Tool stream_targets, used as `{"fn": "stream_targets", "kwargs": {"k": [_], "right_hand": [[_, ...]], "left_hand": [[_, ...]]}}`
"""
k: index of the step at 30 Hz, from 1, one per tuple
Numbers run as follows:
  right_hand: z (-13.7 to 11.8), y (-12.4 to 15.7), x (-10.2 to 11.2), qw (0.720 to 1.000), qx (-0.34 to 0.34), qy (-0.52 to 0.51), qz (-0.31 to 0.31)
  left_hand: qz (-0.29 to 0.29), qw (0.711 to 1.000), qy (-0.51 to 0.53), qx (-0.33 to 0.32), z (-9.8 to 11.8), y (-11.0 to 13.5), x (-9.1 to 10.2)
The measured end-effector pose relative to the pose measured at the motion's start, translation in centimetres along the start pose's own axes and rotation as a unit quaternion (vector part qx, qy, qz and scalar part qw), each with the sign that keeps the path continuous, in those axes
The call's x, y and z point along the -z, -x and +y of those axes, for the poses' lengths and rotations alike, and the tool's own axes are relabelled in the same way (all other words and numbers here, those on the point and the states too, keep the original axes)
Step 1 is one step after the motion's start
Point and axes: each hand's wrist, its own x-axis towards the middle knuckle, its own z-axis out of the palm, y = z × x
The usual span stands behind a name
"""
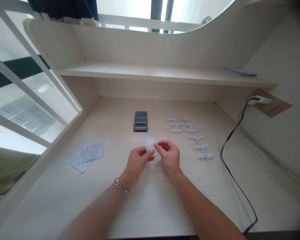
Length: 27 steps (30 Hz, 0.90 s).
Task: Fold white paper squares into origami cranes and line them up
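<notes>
A small piece of white paper is held between my two hands over the middle of the desk. My left hand pinches its lower left part between thumb and fingers. On the right side of the paper, my right hand grips with thumb and forefinger. Much of the paper is hidden by the fingers, so its folds cannot be made out. To the right of my hands, several folded white paper cranes stand in rows. A dark phone-like rectangle, blurred out, lies beyond my hands.
Sheets of paper, the top one printed, lie at the left. A black cable runs from a wall socket down the right side of the desk. A shelf spans the back, with a flat bluish item on it.
</notes>
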Motion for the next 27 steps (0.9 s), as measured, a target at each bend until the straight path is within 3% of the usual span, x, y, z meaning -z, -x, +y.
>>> {"fn": "stream_targets", "kwargs": {"k": [9,17,27], "right_hand": [[-0.1,-0.4,0.7,0.994,-0.051,-0.020,-0.094],[-0.1,-0.8,1.1,0.995,-0.052,-0.007,-0.083],[-0.2,-0.9,1.0,0.995,-0.055,-0.032,-0.077]], "left_hand": [[0.020,1.000,-0.016,-0.016,0.2,-0.1,0.2],[0.006,0.999,-0.044,-0.002,0.3,0.1,0.1],[-0.004,0.996,0.088,0.022,0.5,-0.1,0.3]]}}
